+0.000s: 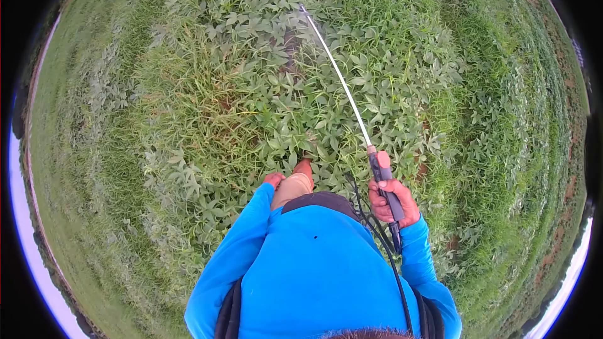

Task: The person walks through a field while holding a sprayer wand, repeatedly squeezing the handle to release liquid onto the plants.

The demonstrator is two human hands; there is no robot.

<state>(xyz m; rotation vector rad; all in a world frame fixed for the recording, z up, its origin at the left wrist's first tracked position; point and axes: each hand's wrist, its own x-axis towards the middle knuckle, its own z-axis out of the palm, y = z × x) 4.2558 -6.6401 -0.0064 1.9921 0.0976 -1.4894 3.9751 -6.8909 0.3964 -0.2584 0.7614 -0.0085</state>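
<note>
My right hand (394,204) is wrapped round the dark handle of a sprayer wand (339,75), which has an orange-pink part near its top. The long pale tube slants up and left over the leaves, and a faint mist shows by its tip. A black hose (400,295) runs from the handle down along my blue shirt (314,270). Beside my bare leg, my left hand (274,179) hangs low with its fingers curled; whatever it may hold is hidden.
Dense leafy plants (402,44) and tall grass (201,88) surround me on all sides. A dark bare patch (291,53) shows near the wand's tip. Black cords (370,220) dangle beside my waist, and black straps (230,311) cross my shoulders.
</note>
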